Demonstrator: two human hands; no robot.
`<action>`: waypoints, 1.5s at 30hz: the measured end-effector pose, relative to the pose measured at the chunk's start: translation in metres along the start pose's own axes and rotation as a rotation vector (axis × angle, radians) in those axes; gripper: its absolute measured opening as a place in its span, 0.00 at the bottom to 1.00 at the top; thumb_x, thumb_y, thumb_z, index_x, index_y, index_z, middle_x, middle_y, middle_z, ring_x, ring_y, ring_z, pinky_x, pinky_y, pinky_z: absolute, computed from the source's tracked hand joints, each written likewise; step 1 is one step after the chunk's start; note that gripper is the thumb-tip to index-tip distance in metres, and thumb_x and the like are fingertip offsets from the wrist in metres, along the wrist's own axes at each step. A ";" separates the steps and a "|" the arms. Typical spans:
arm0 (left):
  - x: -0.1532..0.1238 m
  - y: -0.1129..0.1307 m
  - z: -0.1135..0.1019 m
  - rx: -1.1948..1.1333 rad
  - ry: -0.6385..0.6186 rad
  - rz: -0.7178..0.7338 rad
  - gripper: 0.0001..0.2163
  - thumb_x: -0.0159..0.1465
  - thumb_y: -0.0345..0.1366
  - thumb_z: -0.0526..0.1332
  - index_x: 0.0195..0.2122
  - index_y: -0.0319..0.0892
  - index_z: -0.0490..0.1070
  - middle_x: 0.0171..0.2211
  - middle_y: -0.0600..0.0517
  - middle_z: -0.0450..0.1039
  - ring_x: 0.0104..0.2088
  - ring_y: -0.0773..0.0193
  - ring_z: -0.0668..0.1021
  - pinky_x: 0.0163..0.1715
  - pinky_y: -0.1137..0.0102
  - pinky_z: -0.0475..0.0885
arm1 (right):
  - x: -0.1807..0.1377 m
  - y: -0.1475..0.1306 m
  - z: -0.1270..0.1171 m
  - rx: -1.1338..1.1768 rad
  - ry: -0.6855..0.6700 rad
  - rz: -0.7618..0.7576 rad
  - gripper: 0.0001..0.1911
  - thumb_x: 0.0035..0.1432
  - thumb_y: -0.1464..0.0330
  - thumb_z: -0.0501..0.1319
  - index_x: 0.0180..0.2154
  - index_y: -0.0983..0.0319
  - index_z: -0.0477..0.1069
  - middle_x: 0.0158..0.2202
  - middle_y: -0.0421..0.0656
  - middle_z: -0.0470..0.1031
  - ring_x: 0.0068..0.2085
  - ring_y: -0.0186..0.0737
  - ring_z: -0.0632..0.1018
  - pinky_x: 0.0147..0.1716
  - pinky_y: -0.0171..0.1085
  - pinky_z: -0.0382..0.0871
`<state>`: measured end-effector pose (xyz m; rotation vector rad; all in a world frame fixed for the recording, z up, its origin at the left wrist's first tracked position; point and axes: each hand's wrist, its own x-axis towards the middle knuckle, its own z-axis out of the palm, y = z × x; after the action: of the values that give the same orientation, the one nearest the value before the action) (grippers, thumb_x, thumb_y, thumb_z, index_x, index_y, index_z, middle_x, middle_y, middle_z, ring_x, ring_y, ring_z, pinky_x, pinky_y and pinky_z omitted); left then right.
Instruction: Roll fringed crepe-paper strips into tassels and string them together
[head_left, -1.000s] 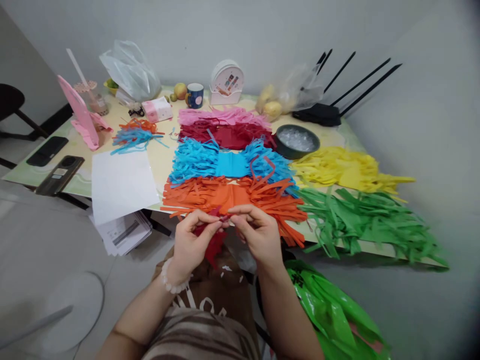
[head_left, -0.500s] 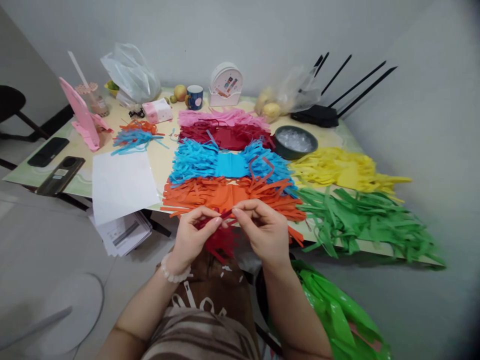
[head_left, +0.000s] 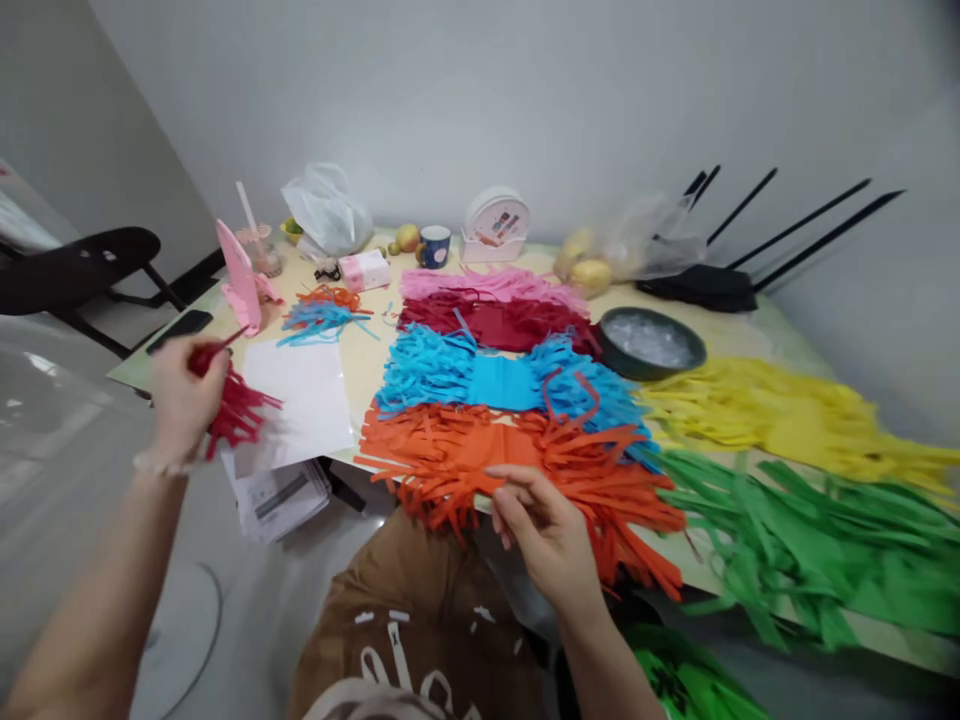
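My left hand (head_left: 187, 390) is closed around a dark red paper tassel (head_left: 238, 405) and holds it up at the left, by the near left part of a white sheet of paper (head_left: 296, 390). The tassel's strips hang loose to the right, and the hand is slightly blurred. My right hand (head_left: 536, 525) is at the table's front edge, before the orange fringed paper (head_left: 506, 450). Its fingers are loosely bent and apart, with nothing seen in them. Behind the orange lie blue fringed paper (head_left: 501, 383), dark red fringed paper (head_left: 499, 326) and pink fringed paper (head_left: 491, 287).
An orange and blue tassel (head_left: 322, 315) lies behind the white sheet. Yellow fringe (head_left: 787, 415) and green fringe (head_left: 840, 540) cover the right side. A dark bowl (head_left: 611, 365), a mug (head_left: 434, 247), a pink stand (head_left: 238, 280) and a black router (head_left: 697, 288) stand farther back.
My hands have parted. The left carried the red tassel leftward to the white sheet; the right let go of it and stays by the orange fringe. The view has shifted.
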<state>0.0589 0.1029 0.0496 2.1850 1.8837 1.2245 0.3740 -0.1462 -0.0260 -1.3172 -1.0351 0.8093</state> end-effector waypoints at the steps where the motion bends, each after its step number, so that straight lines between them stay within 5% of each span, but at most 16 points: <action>1: 0.026 -0.006 0.007 0.081 0.035 0.062 0.13 0.64 0.42 0.60 0.44 0.40 0.77 0.55 0.45 0.72 0.57 0.48 0.70 0.59 0.51 0.62 | 0.003 0.002 0.001 -0.025 -0.009 0.001 0.11 0.66 0.61 0.60 0.44 0.60 0.73 0.21 0.35 0.67 0.20 0.30 0.69 0.19 0.29 0.63; 3: 0.065 -0.002 0.035 0.211 0.001 0.141 0.14 0.66 0.43 0.59 0.44 0.40 0.78 0.58 0.44 0.67 0.61 0.43 0.62 0.61 0.47 0.55 | 0.012 0.003 0.004 -0.091 -0.032 -0.015 0.12 0.66 0.60 0.59 0.43 0.61 0.74 0.21 0.36 0.67 0.20 0.31 0.69 0.20 0.30 0.64; 5: 0.085 0.013 0.080 0.339 -0.152 0.207 0.16 0.68 0.43 0.56 0.47 0.42 0.78 0.53 0.43 0.70 0.57 0.45 0.65 0.57 0.49 0.58 | 0.022 0.001 0.005 -0.183 -0.037 -0.037 0.12 0.65 0.60 0.59 0.41 0.61 0.75 0.21 0.37 0.68 0.21 0.32 0.70 0.21 0.31 0.65; 10: 0.090 0.038 0.180 0.374 -0.424 0.361 0.13 0.68 0.38 0.56 0.45 0.47 0.80 0.45 0.45 0.77 0.49 0.50 0.72 0.49 0.57 0.63 | 0.055 -0.003 -0.026 -0.465 0.005 -0.118 0.13 0.64 0.60 0.58 0.38 0.61 0.77 0.22 0.39 0.72 0.21 0.34 0.72 0.21 0.32 0.65; 12: 0.087 0.038 0.192 0.385 -0.488 0.409 0.13 0.67 0.36 0.56 0.45 0.48 0.80 0.42 0.44 0.78 0.46 0.49 0.74 0.46 0.58 0.65 | 0.080 -0.003 -0.049 -0.585 0.001 -0.137 0.14 0.64 0.60 0.57 0.38 0.61 0.77 0.22 0.39 0.73 0.21 0.35 0.72 0.21 0.32 0.65; 16: 0.093 0.053 0.181 0.405 -0.483 0.535 0.16 0.66 0.32 0.54 0.48 0.46 0.79 0.42 0.38 0.78 0.48 0.40 0.75 0.47 0.49 0.65 | 0.165 -0.006 -0.092 -0.854 -0.026 -0.201 0.13 0.64 0.62 0.57 0.39 0.61 0.77 0.30 0.42 0.80 0.30 0.40 0.79 0.31 0.34 0.71; 19: 0.101 0.099 0.184 0.363 -0.448 0.648 0.16 0.67 0.31 0.52 0.47 0.39 0.79 0.45 0.34 0.76 0.52 0.37 0.73 0.51 0.44 0.63 | 0.252 -0.004 -0.104 -1.143 -0.044 -0.174 0.13 0.66 0.69 0.55 0.45 0.64 0.77 0.46 0.48 0.82 0.45 0.44 0.81 0.47 0.38 0.71; 21: 0.104 0.146 0.206 0.281 -0.512 0.754 0.15 0.68 0.33 0.52 0.46 0.40 0.78 0.45 0.38 0.77 0.50 0.45 0.76 0.51 0.53 0.67 | 0.309 0.004 -0.102 -1.206 -0.058 -0.144 0.14 0.66 0.71 0.55 0.47 0.66 0.77 0.49 0.51 0.80 0.50 0.47 0.79 0.52 0.40 0.69; 26: 0.102 0.257 0.308 0.093 -0.702 0.937 0.17 0.68 0.30 0.51 0.54 0.40 0.74 0.51 0.43 0.78 0.52 0.57 0.78 0.53 0.66 0.70 | 0.407 0.046 -0.093 -1.319 -0.158 -0.060 0.13 0.68 0.70 0.57 0.51 0.66 0.74 0.53 0.50 0.77 0.53 0.44 0.77 0.55 0.46 0.70; 30: 0.107 0.290 0.372 0.101 -0.803 0.934 0.20 0.63 0.26 0.56 0.56 0.38 0.73 0.52 0.40 0.77 0.52 0.56 0.78 0.52 0.67 0.71 | 0.437 0.076 -0.107 -1.411 -0.254 0.011 0.16 0.67 0.62 0.61 0.52 0.63 0.72 0.54 0.48 0.74 0.52 0.45 0.77 0.52 0.51 0.73; 35: 0.107 0.283 0.388 0.118 -0.893 0.920 0.14 0.61 0.28 0.57 0.44 0.40 0.81 0.45 0.40 0.81 0.51 0.51 0.79 0.53 0.61 0.71 | 0.445 0.090 -0.128 -1.490 -0.323 0.046 0.17 0.66 0.63 0.62 0.53 0.64 0.71 0.54 0.49 0.73 0.52 0.46 0.76 0.52 0.51 0.72; 40: 0.107 0.281 0.376 0.066 -1.026 0.926 0.07 0.57 0.31 0.63 0.32 0.41 0.82 0.32 0.47 0.82 0.35 0.59 0.81 0.39 0.72 0.73 | 0.445 0.085 -0.132 -1.527 -0.314 0.026 0.16 0.66 0.63 0.62 0.51 0.65 0.72 0.53 0.50 0.74 0.53 0.47 0.76 0.53 0.51 0.71; 42: 0.115 0.285 0.377 0.039 -0.987 0.884 0.09 0.60 0.32 0.61 0.33 0.39 0.82 0.32 0.46 0.82 0.35 0.59 0.81 0.38 0.72 0.73 | 0.445 0.082 -0.131 -1.532 -0.303 0.026 0.15 0.67 0.63 0.61 0.50 0.65 0.72 0.52 0.49 0.74 0.52 0.46 0.77 0.53 0.51 0.72; 45: 0.127 0.294 0.385 -0.011 -0.835 0.796 0.15 0.67 0.32 0.53 0.45 0.36 0.79 0.45 0.40 0.80 0.47 0.56 0.79 0.48 0.68 0.71 | 0.446 0.080 -0.130 -1.535 -0.287 0.037 0.15 0.67 0.62 0.61 0.50 0.64 0.73 0.52 0.48 0.75 0.51 0.45 0.77 0.52 0.50 0.73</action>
<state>0.5122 0.3070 -0.0093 2.8566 0.7042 0.1680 0.6619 0.2269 -0.0387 -2.4980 -2.0064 0.0727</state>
